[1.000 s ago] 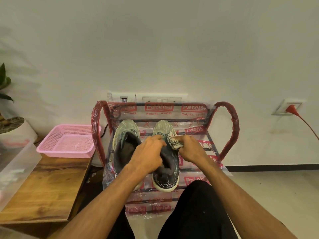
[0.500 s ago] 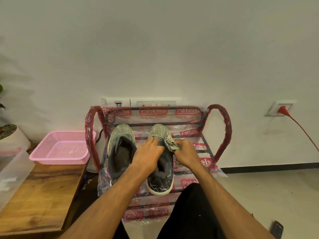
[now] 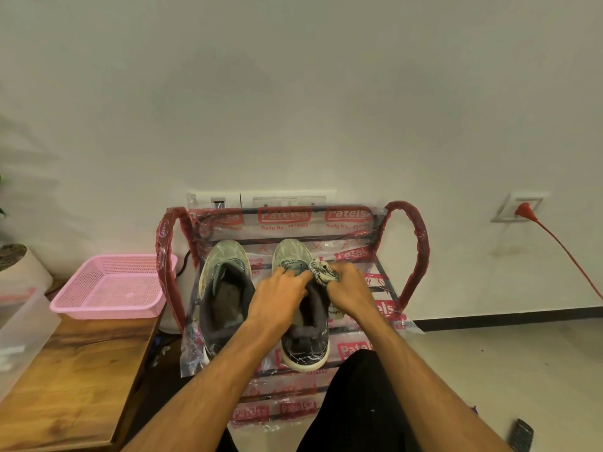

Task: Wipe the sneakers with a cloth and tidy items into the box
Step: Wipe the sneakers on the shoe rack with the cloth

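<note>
Two grey-green sneakers stand side by side on a plastic-wrapped rack. The left sneaker is untouched. My left hand grips the collar of the right sneaker from above, fingers over its tongue. My right hand holds a crumpled white patterned cloth against that sneaker's right side near the toe. A clear plastic box sits at the far left on the wooden table.
A pink mesh tray sits on the wooden side table left of the rack. A potted plant stands behind it. A red plug and cable run along the right wall. A dark small object lies on the floor.
The cloth and my right hand have slid forward along the right sneaker's side toward the toe. My left hand stays on the sneaker. The camera has tilted slightly.
</note>
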The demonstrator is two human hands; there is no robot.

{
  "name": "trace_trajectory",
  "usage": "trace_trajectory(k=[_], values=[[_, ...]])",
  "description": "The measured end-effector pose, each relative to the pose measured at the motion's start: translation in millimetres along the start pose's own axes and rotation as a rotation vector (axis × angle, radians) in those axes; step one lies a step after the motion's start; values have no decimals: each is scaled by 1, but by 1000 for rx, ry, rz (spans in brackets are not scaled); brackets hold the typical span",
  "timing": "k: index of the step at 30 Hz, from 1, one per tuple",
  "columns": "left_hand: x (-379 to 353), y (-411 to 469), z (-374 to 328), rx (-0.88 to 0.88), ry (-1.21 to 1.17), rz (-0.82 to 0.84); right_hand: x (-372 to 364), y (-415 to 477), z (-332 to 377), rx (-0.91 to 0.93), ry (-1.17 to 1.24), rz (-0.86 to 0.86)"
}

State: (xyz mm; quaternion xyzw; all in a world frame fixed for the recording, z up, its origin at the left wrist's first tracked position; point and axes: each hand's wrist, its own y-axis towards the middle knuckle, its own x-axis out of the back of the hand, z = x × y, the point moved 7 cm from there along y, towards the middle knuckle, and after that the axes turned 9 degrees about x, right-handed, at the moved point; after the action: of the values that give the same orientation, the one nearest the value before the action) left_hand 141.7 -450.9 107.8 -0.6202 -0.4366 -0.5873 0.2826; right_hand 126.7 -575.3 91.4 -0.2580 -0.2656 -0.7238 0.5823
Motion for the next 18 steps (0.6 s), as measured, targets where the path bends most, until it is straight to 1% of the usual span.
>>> trace_trajectory(k=[3, 5, 7, 9, 12, 15, 18], values=[[-4, 0, -1, 0, -10, 39, 0, -1, -3, -22, 8, -3], [-6, 0, -2, -14, 44, 57, 0, -1, -6, -36, 24, -5], [-5, 0, -3, -34, 115, 37, -1, -2, -6, -45, 30, -3], [-2, 0, -4, -41, 122, -15, 0, -2, -6, -51, 28, -2], [3, 0, -3, 2, 7, -75, -1, -3, -9, -79, 12, 17], [2, 2, 0, 75, -142, -67, -3, -5, -10, -95, 11, 51], [2, 4, 1, 136, -205, -77, -3, -6, -9, -91, 11, 68]])
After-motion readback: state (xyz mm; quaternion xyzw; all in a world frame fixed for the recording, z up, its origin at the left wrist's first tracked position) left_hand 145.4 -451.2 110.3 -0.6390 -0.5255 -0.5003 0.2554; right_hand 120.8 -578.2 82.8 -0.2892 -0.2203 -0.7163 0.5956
